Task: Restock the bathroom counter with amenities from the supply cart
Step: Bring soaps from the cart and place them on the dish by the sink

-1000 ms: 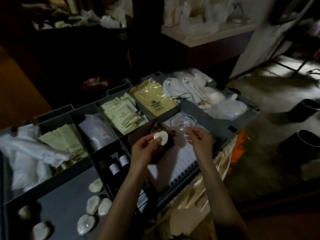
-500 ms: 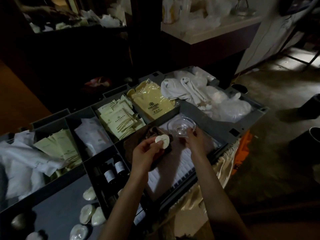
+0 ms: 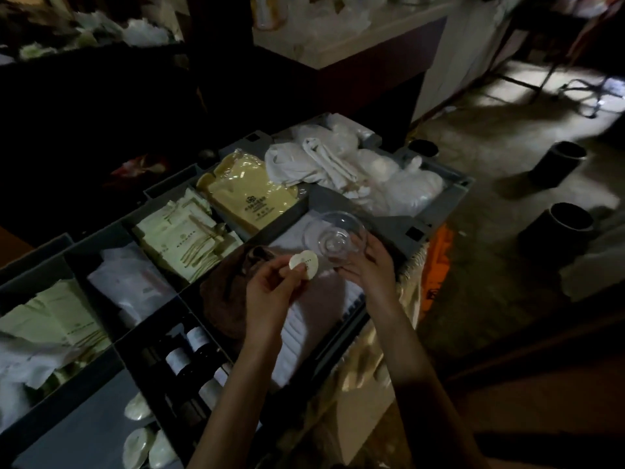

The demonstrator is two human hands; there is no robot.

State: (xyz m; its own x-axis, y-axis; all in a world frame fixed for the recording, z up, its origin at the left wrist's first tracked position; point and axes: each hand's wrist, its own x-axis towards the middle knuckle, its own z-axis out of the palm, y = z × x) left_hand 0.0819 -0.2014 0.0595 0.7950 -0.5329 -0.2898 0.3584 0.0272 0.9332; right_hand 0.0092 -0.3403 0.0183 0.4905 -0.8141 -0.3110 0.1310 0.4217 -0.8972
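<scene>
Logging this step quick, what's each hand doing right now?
Left hand: pinching a round white soap.
Right hand: holding a clear dish.

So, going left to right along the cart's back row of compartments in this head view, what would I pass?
Pale green sachets → white pouches → cream sachets → yellow bagged pack → white cloths.

Dim overall, with upper left nearly black. Brightest patch on floor (image 3: 541, 99) at upper right; faint glare on yellow packet (image 3: 250, 194). Soft, grainy detail; wide-angle bending toward edges.
</scene>
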